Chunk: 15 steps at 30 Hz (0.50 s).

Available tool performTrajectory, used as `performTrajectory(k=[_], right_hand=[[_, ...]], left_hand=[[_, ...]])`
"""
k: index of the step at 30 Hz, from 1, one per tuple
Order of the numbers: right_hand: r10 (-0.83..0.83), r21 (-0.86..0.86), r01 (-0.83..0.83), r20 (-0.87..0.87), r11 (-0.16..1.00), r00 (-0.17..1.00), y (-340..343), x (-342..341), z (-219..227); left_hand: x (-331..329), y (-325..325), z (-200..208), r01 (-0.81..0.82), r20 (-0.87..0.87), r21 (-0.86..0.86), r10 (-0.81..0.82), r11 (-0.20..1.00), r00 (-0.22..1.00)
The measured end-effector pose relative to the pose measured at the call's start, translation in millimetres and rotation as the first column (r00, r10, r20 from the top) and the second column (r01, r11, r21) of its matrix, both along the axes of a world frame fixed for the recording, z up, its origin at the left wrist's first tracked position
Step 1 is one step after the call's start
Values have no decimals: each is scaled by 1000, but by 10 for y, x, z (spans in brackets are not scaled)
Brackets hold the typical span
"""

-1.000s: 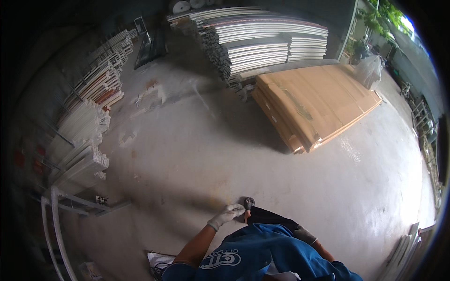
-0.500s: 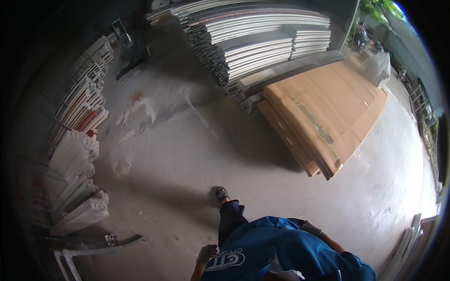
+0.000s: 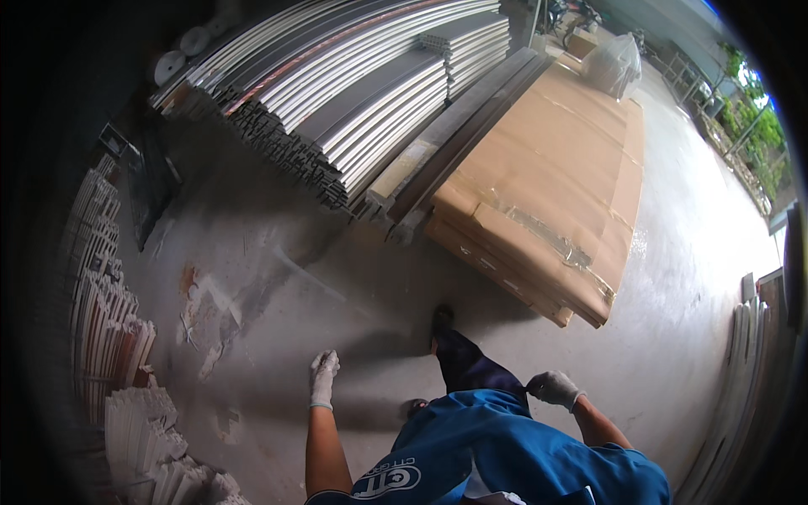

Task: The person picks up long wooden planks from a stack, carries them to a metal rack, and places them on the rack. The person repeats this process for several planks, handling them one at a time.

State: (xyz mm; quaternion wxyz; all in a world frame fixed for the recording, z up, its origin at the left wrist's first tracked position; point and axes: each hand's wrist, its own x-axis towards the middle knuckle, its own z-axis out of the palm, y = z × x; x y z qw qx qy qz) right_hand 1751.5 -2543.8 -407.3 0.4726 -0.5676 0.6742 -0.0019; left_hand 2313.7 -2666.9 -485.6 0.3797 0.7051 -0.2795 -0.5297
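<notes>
My left hand [image 3: 323,380], in a whitish work glove, is held out over the floor at the left of my body. Its fingers are curled in, and nothing shows in them. My right hand [image 3: 556,390], in a greyer glove, is at my right side with its fingers bent together. Its fingertips meet the edge of my dark trousers [image 3: 475,362]; whether they grip the cloth or something small is hidden. Beyond that hand lies a stack of large flat brown cardboard packages [image 3: 547,168], taped at the near end.
Long white and grey profiles [image 3: 379,126] are piled beyond the cardboard's left side. More profile ends [image 3: 109,328] line the left. A filled clear plastic bag [image 3: 612,66] rests at the cardboard's far end. Long pieces [image 3: 732,379] lean at the right. Scraps [image 3: 210,311] lie on the concrete floor.
My view has turned, and the cardboard and profile piles are nearer. My left hand has swung forward, away from my shirt. My right hand stays by my side, and my legs have stepped.
</notes>
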Motion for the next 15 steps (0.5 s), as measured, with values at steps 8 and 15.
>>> performTrajectory(k=[8, 15], right_hand=[[-1, -247, -56, -224, 967, 975, -2436, 113, 7], [-11, -298, -34, -149, 954, 989, -4024, 791, -23]], left_hand=[[-695, -1825, -232, 327, -121, 283, -304, 902, 945], [-623, -3474, -684, 322, -234, 357, -250, 877, 940]])
